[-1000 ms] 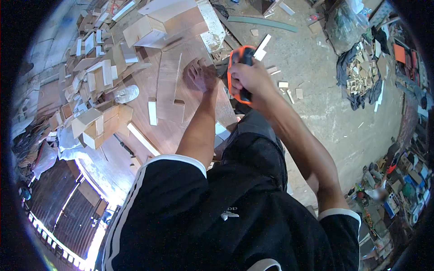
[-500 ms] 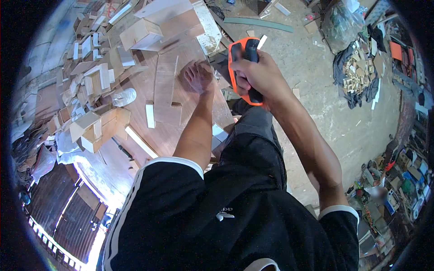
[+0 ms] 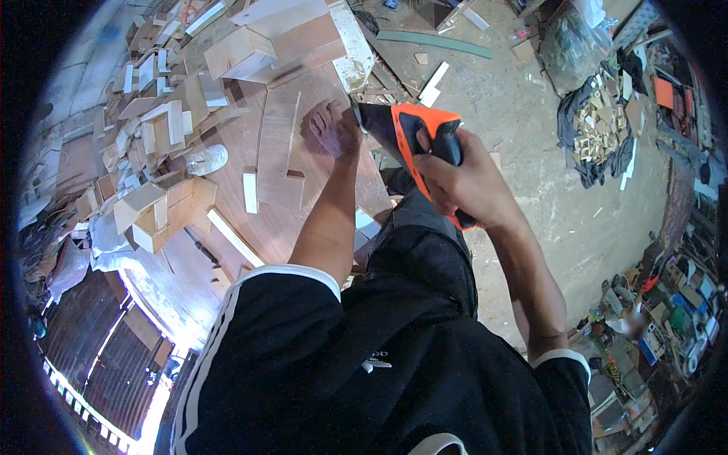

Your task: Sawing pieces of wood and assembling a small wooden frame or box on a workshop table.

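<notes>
My right hand (image 3: 462, 178) grips the orange and black handle of a hand saw (image 3: 413, 136), held above the right edge of a brown wooden board (image 3: 280, 152). The saw's blade is mostly hidden near my left hand. My left hand (image 3: 332, 129) lies flat on the board, fingers spread, pressing it down beside a narrow cut line. The board rests on a wooden work surface (image 3: 250, 220).
Several small wood blocks and offcuts (image 3: 152, 136) crowd the left side, with open wooden boxes (image 3: 155, 208) and a clear plastic bottle (image 3: 206, 159). A white strip (image 3: 250, 191) lies on the board. The dusty floor (image 3: 531, 121) on the right holds scrap piles (image 3: 599, 129).
My right hand with the saw has drawn back toward me and to the right, away from the board's edge. My left hand stays pressed on the board.
</notes>
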Action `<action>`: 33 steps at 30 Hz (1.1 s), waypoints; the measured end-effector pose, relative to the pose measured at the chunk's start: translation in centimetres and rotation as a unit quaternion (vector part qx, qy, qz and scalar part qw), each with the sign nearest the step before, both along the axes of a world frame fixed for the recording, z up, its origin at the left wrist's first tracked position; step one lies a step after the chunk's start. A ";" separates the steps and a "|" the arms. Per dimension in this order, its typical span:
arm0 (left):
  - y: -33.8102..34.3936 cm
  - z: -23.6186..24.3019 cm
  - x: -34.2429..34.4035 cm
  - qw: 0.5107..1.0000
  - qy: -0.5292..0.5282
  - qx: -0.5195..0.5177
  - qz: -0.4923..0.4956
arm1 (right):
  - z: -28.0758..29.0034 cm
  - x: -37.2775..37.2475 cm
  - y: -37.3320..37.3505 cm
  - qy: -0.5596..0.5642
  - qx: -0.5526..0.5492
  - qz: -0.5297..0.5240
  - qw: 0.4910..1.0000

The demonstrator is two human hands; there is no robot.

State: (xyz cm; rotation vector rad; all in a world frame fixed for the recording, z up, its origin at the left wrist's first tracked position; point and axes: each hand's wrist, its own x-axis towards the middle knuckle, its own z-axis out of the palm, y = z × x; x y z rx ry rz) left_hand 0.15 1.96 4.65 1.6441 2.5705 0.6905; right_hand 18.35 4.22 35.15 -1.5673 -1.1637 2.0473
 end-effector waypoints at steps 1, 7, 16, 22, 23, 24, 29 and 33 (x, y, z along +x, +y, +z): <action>0.0 0.1 -0.1 1.000 0.001 0.000 0.002 | -0.2 -0.2 -0.4 0.001 0.000 0.002 1.000; 0.1 1.0 0.1 1.000 -0.001 -0.001 -0.002 | -0.1 -1.2 -1.4 0.020 -0.048 -0.007 0.999; 0.0 -1.4 -0.6 1.000 0.019 -0.006 0.013 | -1.1 -2.5 -5.4 -0.063 0.192 0.049 0.978; -0.1 -2.6 -0.8 1.000 0.017 0.004 0.026 | 1.5 -2.1 -7.1 -0.068 0.186 0.026 0.980; -0.1 -2.8 -0.7 1.000 0.016 0.005 0.026 | 2.0 -1.8 -7.2 -0.070 0.214 0.020 0.974; -0.1 -2.9 -0.7 0.999 0.015 0.007 0.027 | 2.4 -1.5 -7.3 -0.071 0.242 0.014 0.968; 0.3 0.0 0.9 1.000 0.008 -0.011 0.018 | 1.5 2.0 -7.4 -0.152 0.124 -0.061 0.979; 0.2 1.2 0.1 0.997 0.059 -0.041 0.027 | -1.0 4.8 -7.2 -0.156 0.154 -0.124 0.968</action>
